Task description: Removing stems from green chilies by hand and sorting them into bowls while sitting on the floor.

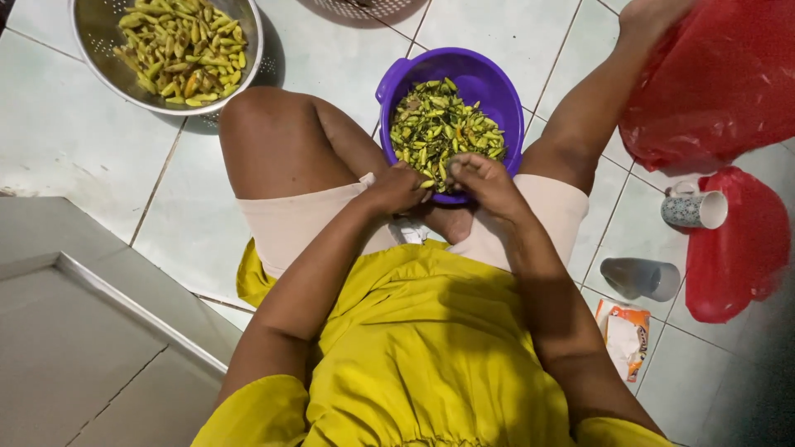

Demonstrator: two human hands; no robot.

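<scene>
I sit on a tiled floor with a purple plastic bowl (489,83) between my legs, filled with small green and yellow chillies (439,124). My left hand (397,189) and my right hand (484,184) meet at the bowl's near rim, fingers pinched together on a small green chilli (428,184) held between them. Whether each hand grips the same chilli is hard to tell. A metal colander (87,79) at the top left holds more chillies (182,45).
A red plastic bag (712,83) lies at the upper right, a second red bag (737,248) below it. A patterned cup (694,209) and a clear tumbler (639,277) lie on their sides by my right leg. A snack packet (625,335) lies nearby. A raised step (91,331) sits left.
</scene>
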